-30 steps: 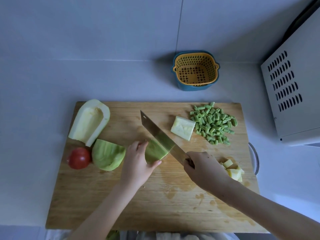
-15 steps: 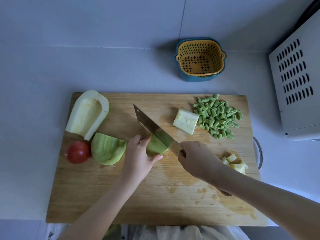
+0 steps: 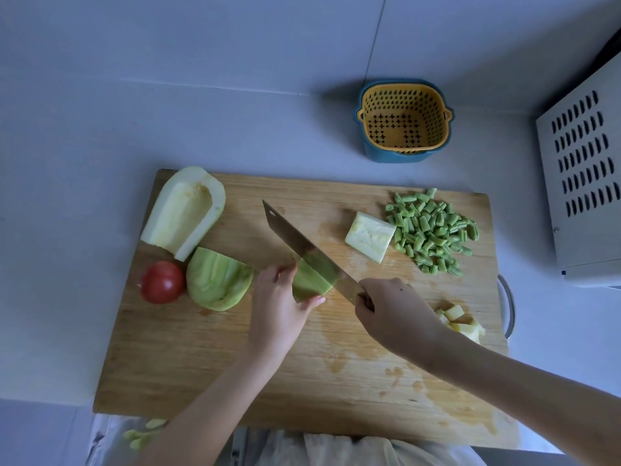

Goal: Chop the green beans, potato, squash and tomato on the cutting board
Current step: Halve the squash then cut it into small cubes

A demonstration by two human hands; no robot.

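My left hand (image 3: 279, 307) pinches the squash piece (image 3: 307, 280); my right hand (image 3: 396, 314) grips the knife (image 3: 302, 250), its blade resting on this piece.

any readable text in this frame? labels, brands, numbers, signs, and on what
None readable. No lettering, label or number shows on the knife, the squash piece under it, the cutting board, the basket or the vented appliance, which bears only slots.

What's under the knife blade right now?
A green squash piece, gripped by the left hand. The knife lies across it, held by the right hand. How deep the cut goes is hidden.
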